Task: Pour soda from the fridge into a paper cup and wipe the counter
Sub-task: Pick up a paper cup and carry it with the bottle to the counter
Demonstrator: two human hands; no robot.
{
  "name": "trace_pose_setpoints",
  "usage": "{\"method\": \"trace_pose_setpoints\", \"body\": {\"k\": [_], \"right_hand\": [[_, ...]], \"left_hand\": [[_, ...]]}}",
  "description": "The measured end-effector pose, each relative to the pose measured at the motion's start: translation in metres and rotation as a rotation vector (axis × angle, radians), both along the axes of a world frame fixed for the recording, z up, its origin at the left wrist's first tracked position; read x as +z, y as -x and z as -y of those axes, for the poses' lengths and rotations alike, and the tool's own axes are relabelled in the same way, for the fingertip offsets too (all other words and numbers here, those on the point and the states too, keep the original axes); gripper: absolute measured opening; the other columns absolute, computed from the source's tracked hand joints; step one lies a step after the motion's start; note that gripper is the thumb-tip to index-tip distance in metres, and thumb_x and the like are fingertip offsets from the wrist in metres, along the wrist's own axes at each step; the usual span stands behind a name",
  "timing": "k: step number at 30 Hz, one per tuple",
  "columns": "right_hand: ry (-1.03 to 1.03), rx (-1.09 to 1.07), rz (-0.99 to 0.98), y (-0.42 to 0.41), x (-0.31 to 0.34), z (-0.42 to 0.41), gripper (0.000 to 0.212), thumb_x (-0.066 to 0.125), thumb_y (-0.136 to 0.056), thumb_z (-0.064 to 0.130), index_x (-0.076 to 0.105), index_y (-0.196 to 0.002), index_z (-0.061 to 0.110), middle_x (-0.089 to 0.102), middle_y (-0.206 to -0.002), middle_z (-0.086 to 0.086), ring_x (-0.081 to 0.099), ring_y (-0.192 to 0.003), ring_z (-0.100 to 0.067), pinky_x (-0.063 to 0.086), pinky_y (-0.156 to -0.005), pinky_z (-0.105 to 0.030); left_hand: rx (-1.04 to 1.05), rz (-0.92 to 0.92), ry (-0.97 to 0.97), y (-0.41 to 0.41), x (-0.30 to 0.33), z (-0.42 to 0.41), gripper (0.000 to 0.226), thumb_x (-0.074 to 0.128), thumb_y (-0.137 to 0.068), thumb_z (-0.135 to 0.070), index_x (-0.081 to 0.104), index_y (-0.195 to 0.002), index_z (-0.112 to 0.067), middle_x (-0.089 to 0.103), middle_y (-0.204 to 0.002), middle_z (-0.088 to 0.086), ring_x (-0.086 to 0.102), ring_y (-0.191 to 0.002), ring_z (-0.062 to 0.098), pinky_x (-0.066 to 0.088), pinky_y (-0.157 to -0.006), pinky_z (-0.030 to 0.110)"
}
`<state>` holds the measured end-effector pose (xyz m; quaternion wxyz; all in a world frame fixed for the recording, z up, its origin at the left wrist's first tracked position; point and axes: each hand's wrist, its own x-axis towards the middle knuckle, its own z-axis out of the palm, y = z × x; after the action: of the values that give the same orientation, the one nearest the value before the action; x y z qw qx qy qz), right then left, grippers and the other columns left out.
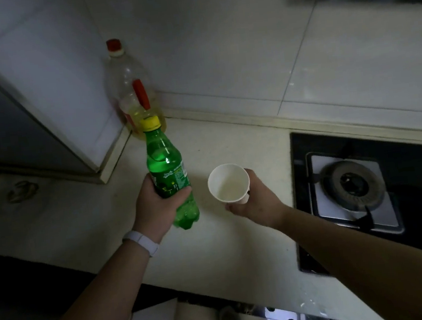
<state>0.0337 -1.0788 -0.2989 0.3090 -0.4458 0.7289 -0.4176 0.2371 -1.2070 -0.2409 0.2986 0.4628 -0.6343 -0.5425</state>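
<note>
My left hand (157, 205) grips a green soda bottle (165, 162) around its label, holding it above the pale counter (239, 235). The bottle leans slightly away from me and its yellow cap is on. To its right, my right hand (255, 202) holds a white paper cup (228, 183) from below and behind, tilted so that its mouth faces me. The cup's inside looks empty. Bottle and cup are a short gap apart.
A large oil bottle (131, 90) with a red cap and red handle stands in the back corner against the tiled wall. A black gas hob (352, 185) with one burner fills the counter's right side. A white cabinet side (48, 99) rises at left.
</note>
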Motion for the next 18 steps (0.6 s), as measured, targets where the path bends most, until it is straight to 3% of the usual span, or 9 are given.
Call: {"method": "trace_pose_setpoints", "body": {"k": [5, 13, 15, 18], "right_hand": [[0.031, -0.115, -0.038, 0.018, 0.025, -0.037, 0.079, 0.085, -0.069, 0.024, 0.038, -0.133, 0.024, 0.047, -0.128, 0.004, 0.052, -0.112, -0.009, 0.046, -0.086, -0.019], [0.064, -0.348, -0.056, 0.051, 0.068, -0.132, 0.073, 0.084, -0.072, 0.019, 0.040, -0.128, 0.034, 0.051, -0.120, 0.017, 0.053, -0.107, 0.004, 0.044, -0.076, -0.006], [0.088, -0.381, -0.101, 0.059, 0.081, -0.160, 0.071, 0.084, -0.070, 0.023, 0.042, -0.121, 0.048, 0.053, -0.117, 0.025, 0.056, -0.107, 0.000, 0.048, -0.082, -0.014], [0.109, -0.483, -0.099, 0.074, 0.097, -0.208, 0.071, 0.084, -0.068, 0.031, 0.040, -0.121, 0.049, 0.055, -0.122, 0.016, 0.057, -0.110, -0.005, 0.054, -0.089, -0.032]], "left_hand": [[-0.124, -0.073, 0.034, 0.036, 0.024, -0.006, 0.062, 0.082, -0.054, -0.040, 0.064, -0.112, -0.026, 0.073, -0.105, -0.007, 0.069, -0.099, 0.016, 0.056, -0.089, 0.051], [-0.364, -0.129, 0.083, 0.116, 0.056, -0.058, 0.061, 0.081, -0.053, -0.042, 0.063, -0.109, -0.026, 0.073, -0.102, -0.005, 0.069, -0.095, 0.016, 0.057, -0.087, 0.049], [-0.416, -0.143, 0.084, 0.136, 0.062, -0.083, 0.061, 0.082, -0.055, -0.039, 0.063, -0.110, -0.023, 0.073, -0.101, -0.004, 0.070, -0.094, 0.016, 0.057, -0.086, 0.048], [-0.483, -0.162, 0.107, 0.163, 0.074, -0.128, 0.052, 0.084, -0.062, -0.028, 0.063, -0.110, -0.022, 0.073, -0.100, -0.004, 0.070, -0.093, 0.014, 0.058, -0.086, 0.045]]}}
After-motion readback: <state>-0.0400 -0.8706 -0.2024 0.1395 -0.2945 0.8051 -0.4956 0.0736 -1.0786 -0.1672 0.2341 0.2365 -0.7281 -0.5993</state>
